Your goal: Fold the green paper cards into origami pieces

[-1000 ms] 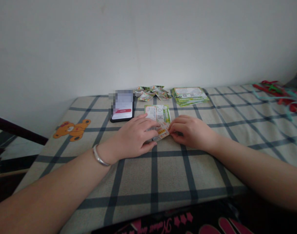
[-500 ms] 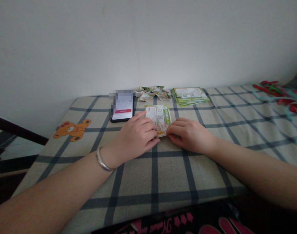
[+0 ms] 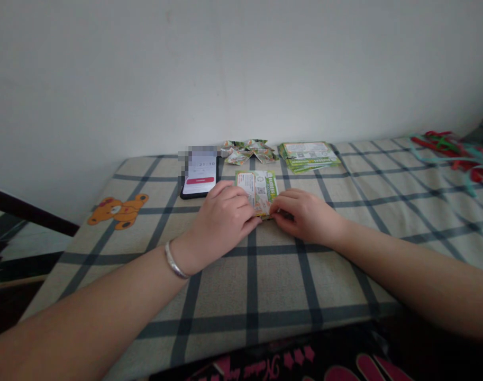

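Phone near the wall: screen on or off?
On. The phone has a lit, pale display with a red button and dark digits above it; pixelation hides its upper left part.

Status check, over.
Left hand and right hand on printed sheet, near edge. Phone close beyond left hand. Folded pieces behind sheet.

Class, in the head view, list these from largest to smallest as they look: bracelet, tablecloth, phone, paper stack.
1. Tablecloth
2. Phone and paper stack: too alike to rank
3. Bracelet
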Action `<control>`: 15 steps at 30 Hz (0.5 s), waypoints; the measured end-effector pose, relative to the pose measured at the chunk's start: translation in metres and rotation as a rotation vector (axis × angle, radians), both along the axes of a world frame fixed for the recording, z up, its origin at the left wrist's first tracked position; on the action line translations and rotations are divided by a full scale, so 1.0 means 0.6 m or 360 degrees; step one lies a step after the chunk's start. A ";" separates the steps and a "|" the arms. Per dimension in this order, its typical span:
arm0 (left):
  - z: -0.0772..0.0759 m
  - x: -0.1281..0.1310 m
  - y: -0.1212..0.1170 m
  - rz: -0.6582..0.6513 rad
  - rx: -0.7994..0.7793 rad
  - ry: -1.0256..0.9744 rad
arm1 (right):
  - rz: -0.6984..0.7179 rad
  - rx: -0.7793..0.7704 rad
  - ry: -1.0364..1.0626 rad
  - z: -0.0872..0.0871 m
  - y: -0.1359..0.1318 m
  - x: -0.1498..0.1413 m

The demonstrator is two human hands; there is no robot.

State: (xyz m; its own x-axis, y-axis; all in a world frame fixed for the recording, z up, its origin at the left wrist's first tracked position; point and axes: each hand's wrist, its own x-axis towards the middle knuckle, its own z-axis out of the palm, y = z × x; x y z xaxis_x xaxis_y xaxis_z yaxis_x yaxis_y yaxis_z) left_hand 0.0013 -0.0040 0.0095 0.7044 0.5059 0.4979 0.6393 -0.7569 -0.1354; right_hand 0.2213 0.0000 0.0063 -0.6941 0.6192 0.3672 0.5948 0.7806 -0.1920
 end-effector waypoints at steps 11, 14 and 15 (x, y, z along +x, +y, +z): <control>-0.017 -0.002 0.012 -0.0068 -0.0189 -0.0195 | 0.0024 -0.0057 0.0065 -0.002 0.005 0.000; -0.016 -0.004 0.012 -0.0066 -0.0245 -0.0200 | 0.0019 -0.0087 0.0068 -0.002 0.009 0.002; -0.014 -0.005 0.012 -0.0061 -0.0265 -0.0202 | 0.0001 -0.0103 0.0074 -0.002 0.010 0.002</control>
State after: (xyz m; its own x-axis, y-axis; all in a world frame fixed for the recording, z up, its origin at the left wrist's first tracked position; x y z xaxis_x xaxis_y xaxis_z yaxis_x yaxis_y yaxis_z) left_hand -0.0019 0.0030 0.0011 0.6617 0.5627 0.4955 0.6137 -0.7862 0.0733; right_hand 0.2225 0.0059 0.0049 -0.6776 0.6421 0.3585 0.5834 0.7662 -0.2694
